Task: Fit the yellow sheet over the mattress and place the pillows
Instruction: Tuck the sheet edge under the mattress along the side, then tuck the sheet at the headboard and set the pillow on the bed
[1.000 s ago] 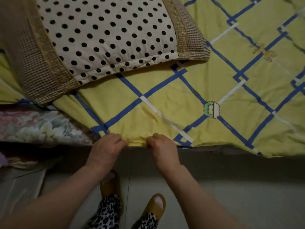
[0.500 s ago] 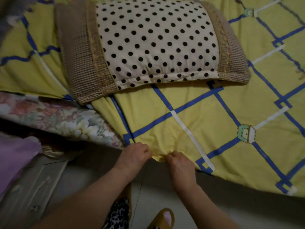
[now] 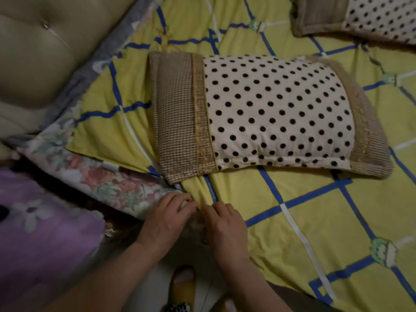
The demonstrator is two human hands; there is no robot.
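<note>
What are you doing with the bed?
A person is making it. Both hands, the left hand and the right hand, pinch the edge of the yellow sheet at the side of the bed, next to the bare flowery mattress. That corner near the headboard isn't covered yet. One spotted pillow already lies on the sheet, and a second pillow peeks in at the top.

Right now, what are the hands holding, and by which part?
Both the left hand and right hand pinch the yellow sheet at its edge, beside the bed's corner.
</note>
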